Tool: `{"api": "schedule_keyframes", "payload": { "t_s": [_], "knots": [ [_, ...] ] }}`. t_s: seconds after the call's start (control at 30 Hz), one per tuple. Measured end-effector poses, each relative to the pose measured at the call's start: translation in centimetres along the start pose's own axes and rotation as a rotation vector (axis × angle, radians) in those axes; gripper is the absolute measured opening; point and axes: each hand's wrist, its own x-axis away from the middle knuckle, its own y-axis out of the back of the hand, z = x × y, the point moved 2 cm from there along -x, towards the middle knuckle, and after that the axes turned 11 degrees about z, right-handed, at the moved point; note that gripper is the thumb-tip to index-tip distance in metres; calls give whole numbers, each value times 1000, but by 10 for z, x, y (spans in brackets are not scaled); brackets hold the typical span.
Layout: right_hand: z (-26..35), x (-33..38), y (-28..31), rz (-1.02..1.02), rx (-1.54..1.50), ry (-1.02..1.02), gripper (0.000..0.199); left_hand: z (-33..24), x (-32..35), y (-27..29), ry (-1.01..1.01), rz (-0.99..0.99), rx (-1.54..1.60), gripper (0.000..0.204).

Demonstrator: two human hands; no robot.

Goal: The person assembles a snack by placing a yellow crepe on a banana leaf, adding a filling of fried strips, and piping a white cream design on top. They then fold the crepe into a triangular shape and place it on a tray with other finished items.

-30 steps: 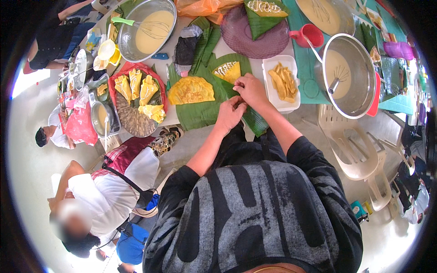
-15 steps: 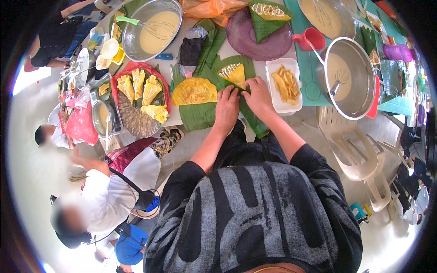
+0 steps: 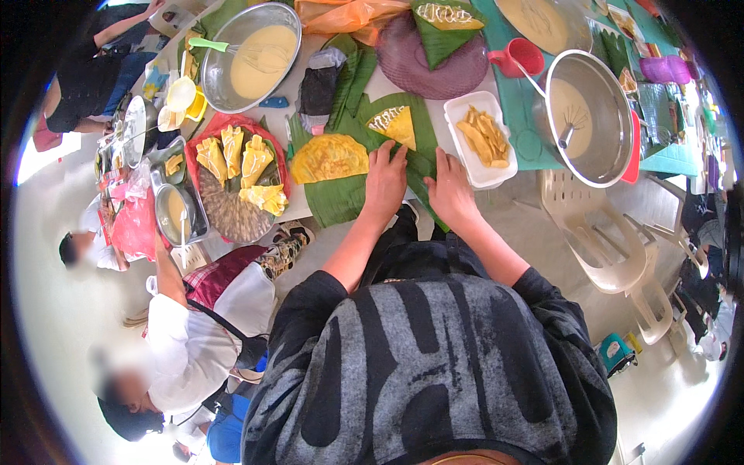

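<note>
A folded yellow crepe (image 3: 398, 130) with white drizzle lies on a banana leaf (image 3: 333, 198) at the table's near edge. My left hand (image 3: 385, 182) is at its lower tip, fingers curled and pressed on the leaf. Just right of it, my right hand (image 3: 451, 190) pinches the leaf's right-hand part, which hangs over the edge in a narrow fold. Between the two hands is a small gap; the fingertips are partly hidden. Left of the folded crepe rests a half-moon yellow crepe (image 3: 329, 159), apart from both hands.
To my right stands a white foam tray (image 3: 502, 174) of yellow strips. Batter fills metal bowls (image 3: 211, 77) and a large pot (image 3: 612, 155). A round platter (image 3: 236, 213) holds rolled crepes. A purple plate (image 3: 395, 66) lies behind. Chairs (image 3: 597, 232) and a seated person (image 3: 194, 341) flank me.
My right hand has shifted nearer to me and slightly away from my left hand, its fingers still on the leaf. The seated person's arm now reaches toward the pink bag.
</note>
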Motion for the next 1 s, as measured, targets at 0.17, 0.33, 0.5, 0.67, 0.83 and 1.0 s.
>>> {"api": "schedule_keyframes", "payload": {
  "t_s": [0.17,0.33,0.5,0.67,0.83,1.0],
  "knots": [
    [1,-6,1,-12,-76,-153,60,4,-1,1,-15,24,8,30],
    [1,-9,1,43,-114,-284,58,5,-2,4,-43,33,-6,30],
    [-8,-11,2,128,-150,-228,57,8,-3,3,-42,45,7,31],
    [-7,-13,0,111,-275,-109,62,10,-4,3,-32,96,-5,32],
    [-20,-21,-19,38,-313,10,61,11,-5,4,-47,94,-4,33],
    [-15,-20,-2,111,-433,-125,59,12,-4,5,-56,101,-2,34]
  ]
}}
